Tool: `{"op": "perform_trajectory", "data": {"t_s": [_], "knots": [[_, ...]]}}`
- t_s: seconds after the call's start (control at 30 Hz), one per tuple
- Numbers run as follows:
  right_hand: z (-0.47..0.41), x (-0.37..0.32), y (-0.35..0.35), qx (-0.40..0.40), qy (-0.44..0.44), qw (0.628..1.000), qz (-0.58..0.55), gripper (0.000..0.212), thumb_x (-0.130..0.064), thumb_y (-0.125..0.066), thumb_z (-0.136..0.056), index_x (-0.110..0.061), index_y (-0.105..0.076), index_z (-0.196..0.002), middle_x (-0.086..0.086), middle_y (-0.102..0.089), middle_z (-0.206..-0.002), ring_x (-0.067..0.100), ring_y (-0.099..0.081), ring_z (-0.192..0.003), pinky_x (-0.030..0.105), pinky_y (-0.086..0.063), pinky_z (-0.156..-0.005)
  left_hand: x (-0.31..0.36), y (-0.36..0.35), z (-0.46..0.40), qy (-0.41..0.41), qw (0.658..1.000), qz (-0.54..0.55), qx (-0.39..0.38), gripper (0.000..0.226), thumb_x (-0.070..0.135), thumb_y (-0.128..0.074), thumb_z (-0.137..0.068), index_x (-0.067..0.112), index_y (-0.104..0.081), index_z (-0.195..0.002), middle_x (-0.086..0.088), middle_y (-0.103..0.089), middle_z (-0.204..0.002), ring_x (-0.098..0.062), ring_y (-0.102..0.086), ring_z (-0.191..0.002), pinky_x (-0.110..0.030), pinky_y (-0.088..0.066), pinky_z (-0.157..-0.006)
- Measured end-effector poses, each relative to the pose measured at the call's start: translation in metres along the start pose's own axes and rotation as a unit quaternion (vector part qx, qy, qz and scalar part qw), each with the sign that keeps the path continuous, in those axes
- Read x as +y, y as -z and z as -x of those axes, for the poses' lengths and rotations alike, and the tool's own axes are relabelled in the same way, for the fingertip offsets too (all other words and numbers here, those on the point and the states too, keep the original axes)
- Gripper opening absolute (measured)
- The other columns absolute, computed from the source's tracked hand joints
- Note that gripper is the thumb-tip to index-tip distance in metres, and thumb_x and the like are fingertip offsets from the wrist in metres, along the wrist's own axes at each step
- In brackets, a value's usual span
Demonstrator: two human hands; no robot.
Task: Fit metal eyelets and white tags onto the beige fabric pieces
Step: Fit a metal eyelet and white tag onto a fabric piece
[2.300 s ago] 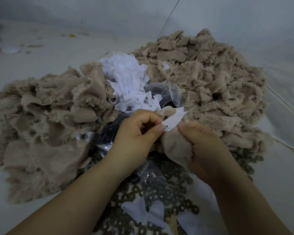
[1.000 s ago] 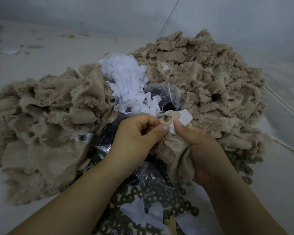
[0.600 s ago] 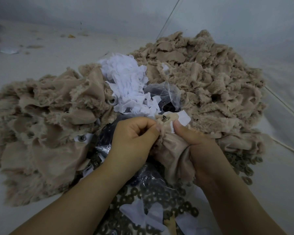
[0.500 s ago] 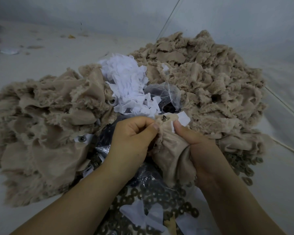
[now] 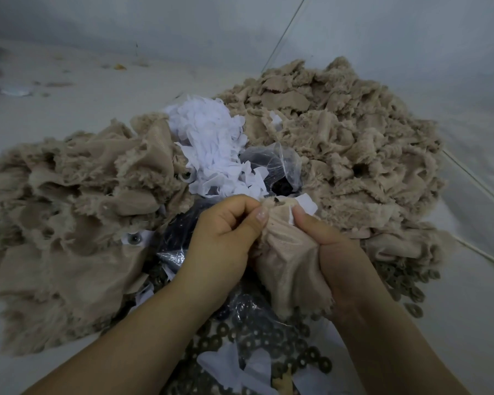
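A beige fabric piece (image 5: 290, 260) is pinched between both hands at the centre. My left hand (image 5: 226, 235) grips its top left edge with thumb and bent fingers. My right hand (image 5: 334, 252) holds its right side, the thumb pressing a white tag (image 5: 307, 203) against the cloth. A small dark metal eyelet (image 5: 276, 199) shows at the fabric's top edge between the thumbs. A heap of white tags (image 5: 211, 149) lies just beyond. Loose metal ring eyelets (image 5: 268, 346) cover the floor below my hands.
Large mounds of beige fabric pieces lie to the left (image 5: 69, 212) and to the right (image 5: 340, 143). A clear plastic bag (image 5: 277, 163) with dark parts sits behind my hands. One fabric piece on the left carries a fitted eyelet on a tag (image 5: 134, 238). More rings spill at the right (image 5: 405, 283).
The fabric's top edge has been folded over the white tag, hiding most of it, and the eyelet now shows on top. Both hands have stayed in nearly the same place.
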State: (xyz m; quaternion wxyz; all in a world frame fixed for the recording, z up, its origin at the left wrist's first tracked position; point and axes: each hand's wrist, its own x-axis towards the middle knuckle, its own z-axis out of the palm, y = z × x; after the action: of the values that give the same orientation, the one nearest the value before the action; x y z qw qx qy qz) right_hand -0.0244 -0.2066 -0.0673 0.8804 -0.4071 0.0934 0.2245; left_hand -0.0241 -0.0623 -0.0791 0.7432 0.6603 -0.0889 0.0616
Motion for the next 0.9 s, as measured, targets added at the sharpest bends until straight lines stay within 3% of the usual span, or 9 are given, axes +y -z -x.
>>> {"op": "perform_trajectory", "data": {"t_s": [0.1,0.23,0.37,0.5,0.6,0.7,0.8,0.9], "knots": [[-0.001,0.002,0.002,0.006,0.024,0.998,0.058,0.055,-0.032,-0.08,-0.072,0.002,-0.07,-0.114,0.029,-0.068,-0.114,0.039,-0.068,-0.104,0.047,-0.055,-0.09,-0.001,0.0,-0.001,0.012,1.0,0.013,0.008,0.033,0.018,-0.059,-0.096,0.021,-0.062,-0.063,0.003,-0.05,-0.056,-0.01,-0.043,-0.053,-0.022,-0.04,-0.049],[0.0,0.002,0.002,-0.006,0.051,0.993,0.106,0.045,-0.025,-0.082,-0.072,-0.001,-0.073,-0.109,0.026,-0.071,-0.107,0.035,-0.072,-0.091,0.041,-0.06,-0.076,-0.002,0.001,-0.002,0.005,1.0,-0.007,0.011,0.034,0.018,-0.059,-0.097,0.02,-0.061,-0.063,0.004,-0.051,-0.054,-0.008,-0.044,-0.05,-0.022,-0.041,-0.048],[0.0,0.004,0.002,0.012,0.073,0.986,0.148,0.036,-0.025,-0.076,-0.072,-0.005,-0.076,-0.102,0.024,-0.073,-0.105,0.038,-0.072,-0.095,0.045,-0.06,-0.083,-0.004,0.0,-0.003,-0.002,0.999,-0.023,0.031,0.029,0.018,-0.064,-0.094,0.013,-0.06,-0.065,0.0,-0.055,-0.057,-0.011,-0.049,-0.055,-0.028,-0.045,-0.051],[0.002,0.005,0.001,0.012,0.101,0.983,0.15,0.038,-0.025,-0.075,-0.073,-0.004,-0.075,-0.104,0.024,-0.072,-0.107,0.037,-0.071,-0.101,0.044,-0.06,-0.085,-0.002,0.0,0.0,-0.059,0.995,-0.044,0.065,0.017,0.02,-0.073,-0.082,0.018,-0.062,-0.069,-0.009,-0.058,-0.064,-0.021,-0.053,-0.06,-0.041,-0.05,-0.056],[0.001,0.006,0.002,0.024,0.126,0.979,0.161,0.042,-0.028,-0.078,-0.071,-0.003,-0.075,-0.105,0.024,-0.072,-0.107,0.038,-0.07,-0.102,0.047,-0.057,-0.089,0.0,-0.002,0.005,-0.117,0.987,-0.08,0.071,0.011,0.019,-0.071,-0.081,0.016,-0.066,-0.072,0.001,-0.059,-0.065,-0.018,-0.053,-0.06,-0.033,-0.048,-0.056],[0.002,0.007,0.001,0.043,0.136,0.973,0.181,0.041,-0.032,-0.079,-0.069,-0.004,-0.076,-0.099,0.024,-0.074,-0.1,0.04,-0.072,-0.095,0.045,-0.06,-0.081,0.001,-0.004,0.009,-0.159,0.974,-0.134,0.087,0.011,0.02,-0.072,-0.081,0.013,-0.071,-0.073,-0.001,-0.061,-0.067,-0.017,-0.056,-0.061,-0.033,-0.05,-0.058],[0.004,0.006,0.001,0.042,0.141,0.97,0.192,0.042,-0.032,-0.079,-0.069,-0.003,-0.077,-0.098,0.022,-0.075,-0.098,0.036,-0.073,-0.093,0.039,-0.062,-0.075,0.003,-0.005,0.01,-0.12,0.979,-0.134,0.094,0.014,0.028,-0.078,-0.079,0.016,-0.077,-0.074,-0.002,-0.069,-0.068,-0.02,-0.065,-0.064,-0.04,-0.056,-0.062],[0.004,0.006,0.001,0.031,0.167,0.962,0.215,0.037,-0.029,-0.077,-0.075,-0.005,-0.076,-0.103,0.019,-0.075,-0.102,0.034,-0.072,-0.098,0.041,-0.06,-0.084,0.006,-0.006,0.01,-0.043,0.992,-0.084,0.085,0.025,0.042,-0.077,-0.07,0.017,-0.079,-0.074,-0.001,-0.074,-0.069,-0.026,-0.07,-0.068,-0.047,-0.059,-0.066]]}}
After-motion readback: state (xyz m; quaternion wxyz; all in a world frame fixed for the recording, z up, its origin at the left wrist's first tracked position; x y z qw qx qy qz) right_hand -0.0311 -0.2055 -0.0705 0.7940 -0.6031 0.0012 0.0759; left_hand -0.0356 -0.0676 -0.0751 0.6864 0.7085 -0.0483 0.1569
